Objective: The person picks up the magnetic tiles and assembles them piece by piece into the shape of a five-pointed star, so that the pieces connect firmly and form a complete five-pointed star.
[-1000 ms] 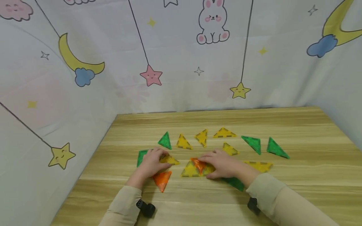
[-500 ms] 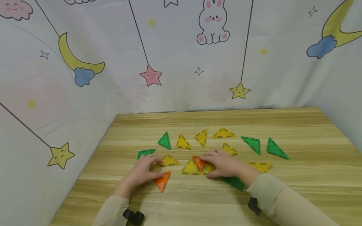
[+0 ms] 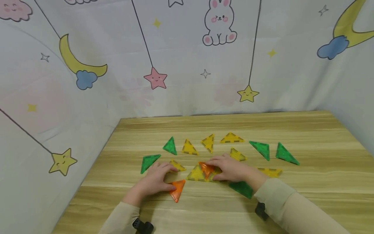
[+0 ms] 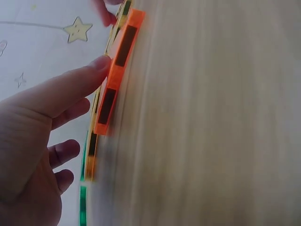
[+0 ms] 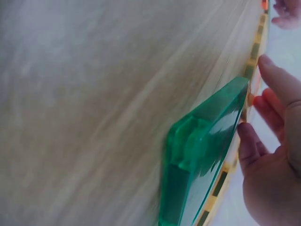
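Note:
My left hand (image 3: pixel 156 178) lies over the table with its thumb on an orange triangular magnetic tile (image 3: pixel 177 191); the left wrist view shows the thumb tip on that tile's face (image 4: pixel 124 44). Its fingers reach over a yellow triangular tile (image 3: pixel 177 165), partly hidden. My right hand (image 3: pixel 229 167) rests on a joined group: a second orange triangle (image 3: pixel 206 169) between yellow triangles (image 3: pixel 195 174), the right part covered by the hand. Beside the right wrist lies a green triangle (image 3: pixel 242 189), large in the right wrist view (image 5: pixel 202 150), apart from the fingertips.
Behind the hands lie several loose yellow tiles (image 3: pixel 231 137) and green tiles (image 3: pixel 286 153). A green tile (image 3: pixel 149 162) sits left of the left hand, and a yellow one (image 3: pixel 270 172) lies beyond the right forearm. A printed curtain (image 3: pixel 187 97) borders the wooden table (image 3: pixel 204 214).
My left hand drew back to the left, then came right again, and the orange tile under its thumb slid to the right. My right hand stayed nearly still on the joined tiles.

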`<state>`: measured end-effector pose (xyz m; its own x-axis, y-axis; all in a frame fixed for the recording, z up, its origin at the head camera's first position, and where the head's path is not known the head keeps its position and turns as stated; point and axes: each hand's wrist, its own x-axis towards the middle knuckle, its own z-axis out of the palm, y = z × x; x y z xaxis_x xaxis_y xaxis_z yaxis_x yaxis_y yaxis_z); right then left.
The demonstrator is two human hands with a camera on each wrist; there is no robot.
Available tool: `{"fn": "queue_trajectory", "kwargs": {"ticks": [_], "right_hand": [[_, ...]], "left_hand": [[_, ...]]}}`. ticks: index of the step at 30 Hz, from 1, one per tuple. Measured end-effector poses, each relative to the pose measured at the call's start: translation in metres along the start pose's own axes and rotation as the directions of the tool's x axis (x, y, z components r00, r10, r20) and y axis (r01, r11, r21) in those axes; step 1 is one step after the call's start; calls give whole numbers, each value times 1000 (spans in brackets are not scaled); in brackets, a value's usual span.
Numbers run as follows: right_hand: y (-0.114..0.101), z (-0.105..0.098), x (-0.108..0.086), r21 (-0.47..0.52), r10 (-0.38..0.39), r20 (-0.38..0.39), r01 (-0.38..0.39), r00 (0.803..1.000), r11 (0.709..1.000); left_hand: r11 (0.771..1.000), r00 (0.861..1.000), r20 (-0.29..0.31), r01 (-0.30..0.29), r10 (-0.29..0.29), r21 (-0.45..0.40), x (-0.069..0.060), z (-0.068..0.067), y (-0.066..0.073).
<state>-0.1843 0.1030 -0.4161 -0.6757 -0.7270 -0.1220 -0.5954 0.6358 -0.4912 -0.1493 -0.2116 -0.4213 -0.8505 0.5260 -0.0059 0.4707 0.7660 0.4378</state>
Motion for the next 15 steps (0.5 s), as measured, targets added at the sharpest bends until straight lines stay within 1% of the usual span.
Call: {"fn": "queue_trajectory", "kwargs": {"ticks": [4,8,11,15], "right_hand": [[-3,1,1,14,14,3,-14,1000,1000],[-5,2,1,21,16,4,-16,1000,1000],[-5,2,0,33,9,6,-10,1000,999],[-5,3,-1,45,-9,3,9,1000,999]], "left_hand": [[999,999,5,-40,40,33,7,6,7],[996,997,1,-73,73,44,10,9,12],[995,995,1,-96,96,41,14,10,17],[992,994,7,-109,109,61,20,13,23]]}}
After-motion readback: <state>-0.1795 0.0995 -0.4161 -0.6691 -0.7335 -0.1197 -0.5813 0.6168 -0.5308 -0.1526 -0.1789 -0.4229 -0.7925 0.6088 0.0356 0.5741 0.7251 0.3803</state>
